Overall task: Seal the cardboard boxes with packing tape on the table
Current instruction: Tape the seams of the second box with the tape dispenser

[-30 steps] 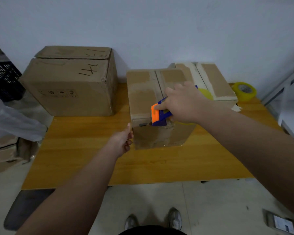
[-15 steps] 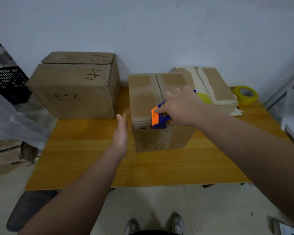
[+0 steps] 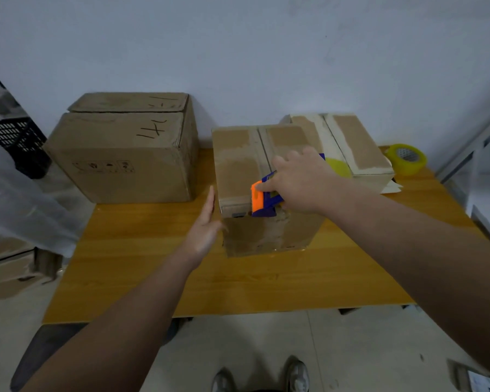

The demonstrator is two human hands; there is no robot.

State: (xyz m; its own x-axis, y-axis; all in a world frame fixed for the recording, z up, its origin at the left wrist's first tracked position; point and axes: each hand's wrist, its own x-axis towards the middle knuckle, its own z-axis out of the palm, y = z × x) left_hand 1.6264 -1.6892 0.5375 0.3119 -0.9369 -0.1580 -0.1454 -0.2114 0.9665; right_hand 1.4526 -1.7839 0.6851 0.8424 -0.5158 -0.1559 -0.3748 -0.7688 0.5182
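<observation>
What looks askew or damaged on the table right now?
The large left box overhangs the left edge of the table, top flaps untaped. The front face of the middle box looks creased under wrinkled tape.

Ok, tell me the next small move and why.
Probably tilt the tape dispenser down to make the cut: the right hand grips it at the near top edge of the middle box, orange blade over the front face. The left hand is open beside the box.

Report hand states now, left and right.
Left hand: open, fingers straight, beside the middle box, holding nothing.
Right hand: closed around the tape dispenser on that box's front edge.
</observation>
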